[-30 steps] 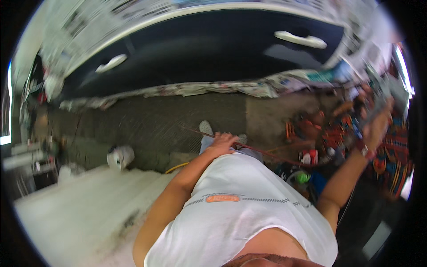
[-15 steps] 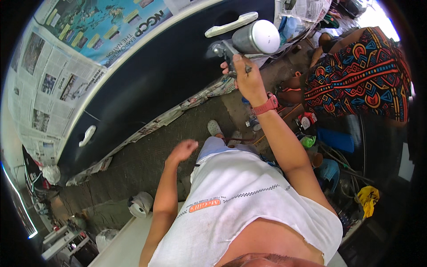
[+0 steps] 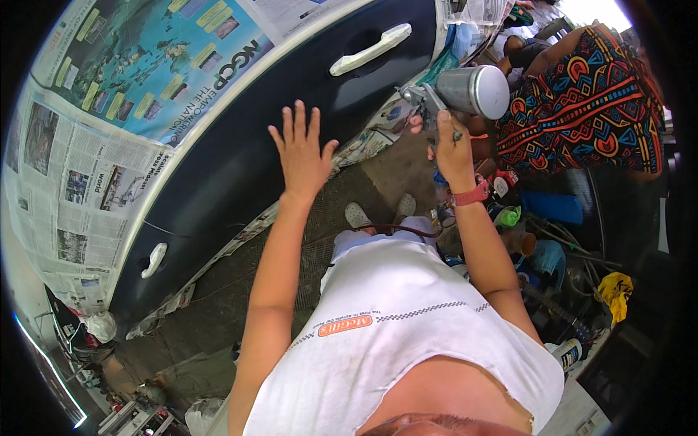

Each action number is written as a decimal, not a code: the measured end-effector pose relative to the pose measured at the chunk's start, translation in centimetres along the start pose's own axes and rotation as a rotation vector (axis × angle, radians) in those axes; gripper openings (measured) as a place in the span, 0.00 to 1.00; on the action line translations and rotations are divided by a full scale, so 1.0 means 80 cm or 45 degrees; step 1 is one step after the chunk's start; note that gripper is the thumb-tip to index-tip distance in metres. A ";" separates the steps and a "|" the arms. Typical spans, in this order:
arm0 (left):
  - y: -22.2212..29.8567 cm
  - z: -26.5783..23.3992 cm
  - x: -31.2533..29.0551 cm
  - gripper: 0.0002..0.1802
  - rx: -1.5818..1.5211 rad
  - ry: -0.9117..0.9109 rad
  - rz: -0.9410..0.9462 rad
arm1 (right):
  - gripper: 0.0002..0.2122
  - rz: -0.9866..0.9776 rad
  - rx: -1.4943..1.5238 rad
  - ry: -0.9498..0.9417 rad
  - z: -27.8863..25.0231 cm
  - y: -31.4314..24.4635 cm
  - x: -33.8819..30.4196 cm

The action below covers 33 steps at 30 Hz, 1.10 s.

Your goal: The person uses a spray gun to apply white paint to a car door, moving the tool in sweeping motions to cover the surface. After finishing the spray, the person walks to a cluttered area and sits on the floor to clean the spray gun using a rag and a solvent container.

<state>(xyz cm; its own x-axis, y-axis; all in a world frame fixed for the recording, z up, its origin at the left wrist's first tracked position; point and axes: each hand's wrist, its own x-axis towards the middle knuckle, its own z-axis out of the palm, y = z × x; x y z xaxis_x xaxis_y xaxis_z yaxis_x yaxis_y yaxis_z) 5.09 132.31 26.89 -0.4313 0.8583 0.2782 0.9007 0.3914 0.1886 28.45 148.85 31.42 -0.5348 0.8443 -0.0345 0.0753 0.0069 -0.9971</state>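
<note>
"What's the right grip doing?"
"It's gripping the spray gun, and the metal cup is sitting just beyond the thumb."
"And the left grip?"
"It's holding nothing. Its fingers are standing spread in front of the dark door; I can't tell whether they're touching it."
"What else are you seeing?"
"A white handle is showing beyond both grips, newspaper is lying left of the left grip, and patterned shorts are showing right of the right grip."
</note>
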 end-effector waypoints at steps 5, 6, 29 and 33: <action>-0.032 -0.029 0.038 0.46 0.341 0.126 -0.098 | 0.25 -0.062 -0.037 0.003 -0.010 -0.008 -0.006; -0.038 -0.033 0.045 0.46 0.391 0.154 -0.114 | 0.23 -0.059 -0.016 -0.027 -0.014 -0.007 -0.006; 0.059 0.023 0.273 0.43 0.724 -0.042 0.490 | 0.20 -0.084 0.255 -0.120 -0.113 0.004 0.008; -0.002 -0.026 0.219 0.51 0.889 -0.295 0.618 | 0.19 -0.061 0.311 -0.119 -0.129 0.013 0.018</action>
<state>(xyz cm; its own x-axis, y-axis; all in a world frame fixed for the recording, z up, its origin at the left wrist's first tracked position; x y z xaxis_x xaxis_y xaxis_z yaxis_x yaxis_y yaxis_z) -2.71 146.58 33.69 -0.0389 0.9987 -0.0342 0.8410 0.0142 -0.5408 36.40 155.62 31.06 -0.6094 0.7926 0.0180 -0.1508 -0.0936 -0.9841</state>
